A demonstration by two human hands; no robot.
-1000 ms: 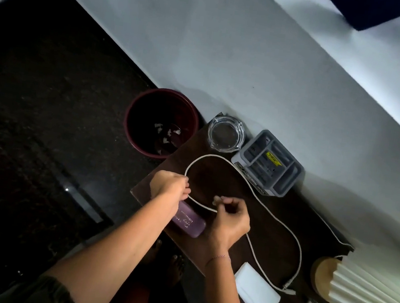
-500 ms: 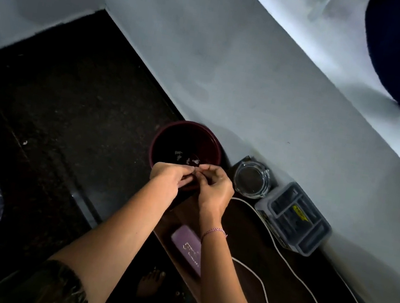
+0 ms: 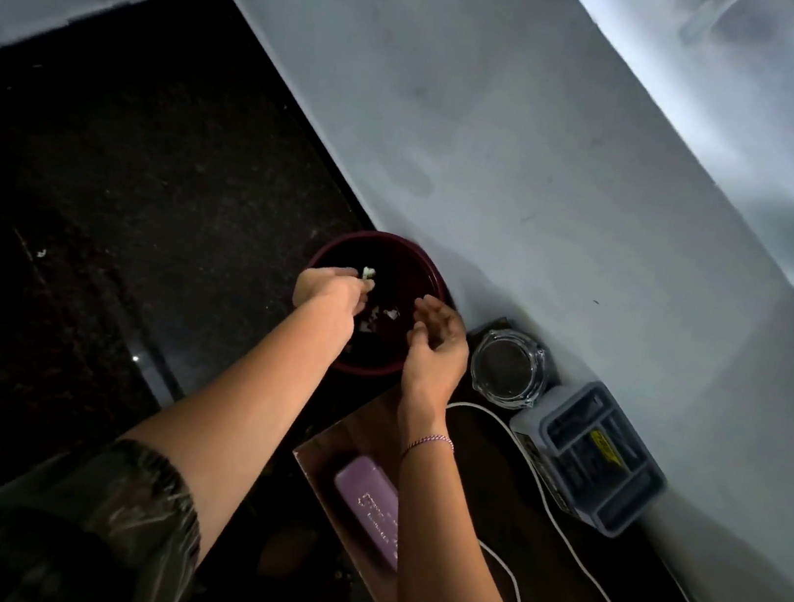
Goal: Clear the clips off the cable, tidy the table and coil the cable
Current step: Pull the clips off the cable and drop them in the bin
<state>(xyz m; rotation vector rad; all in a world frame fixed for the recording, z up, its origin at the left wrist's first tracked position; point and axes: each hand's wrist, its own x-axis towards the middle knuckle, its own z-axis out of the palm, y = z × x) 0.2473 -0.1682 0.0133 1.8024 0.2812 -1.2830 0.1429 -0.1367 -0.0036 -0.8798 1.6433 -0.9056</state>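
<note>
While a pale, smooth wall (image 3: 533,166) fills the frame from 12 to 3 o'clock, a dark speckled floor (image 3: 118,187) spreads across the 9 o'clock side. At 5 o'clock sits a dark brown wooden table (image 3: 527,552) with a flat, faintly glossy top and a squared corner pointing toward 7 o'clock. Just off its far corner, near the centre of the view, a round maroon bin (image 3: 432,275) stands on the floor against the wall, with small white scraps lying inside.

Both bare forearms reach from 6 o'clock over the bin. The left hand (image 3: 329,290) is curled, its fingertips pinching a small whitish clip (image 3: 368,273) above the bin's mouth. The right hand (image 3: 438,338) hovers over the bin's 3 o'clock rim with fingers loosely spread and bent, holding nothing visible; a thin red-and-white thread bracelet (image 3: 430,442) circles its wrist.

On the table, a grey plastic organiser box (image 3: 588,455) with ribbed compartments and a yellow label lies at 3 o'clock beside the wall. A thick, faceted clear glass ashtray (image 3: 509,364) sits just beside it toward the bin. A rounded purple case (image 3: 368,497) with pale lettering rests near the table's near edge, partly behind the right forearm. The thin white cable (image 3: 554,510) curves uncoiled across the tabletop, from beside the ashtray toward 5 o'clock.
</note>
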